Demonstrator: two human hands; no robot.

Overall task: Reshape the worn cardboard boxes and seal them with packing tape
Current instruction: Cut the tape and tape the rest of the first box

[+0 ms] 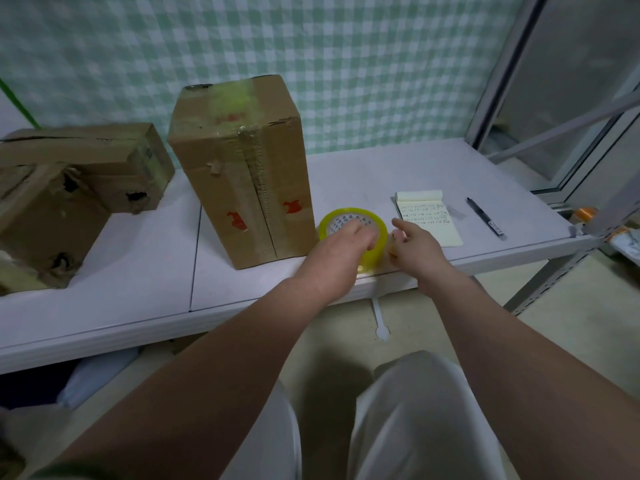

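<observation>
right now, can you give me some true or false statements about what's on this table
1. The left hand is on the tape roll. True.
2. The tall box lies flat on its side. False: it stands upright.
3. The pen lies to the right of the notepad. True.
4. The tape roll sits on the notepad. False: it sits on the table, between the tall box and the notepad.
5. The right hand holds the pen. False: the pen lies apart from it.

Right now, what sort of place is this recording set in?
Probably a makeshift packing bench indoors: worn cardboard boxes and a tape roll on a white table, with a handwritten notepad and pen beside them.
</observation>
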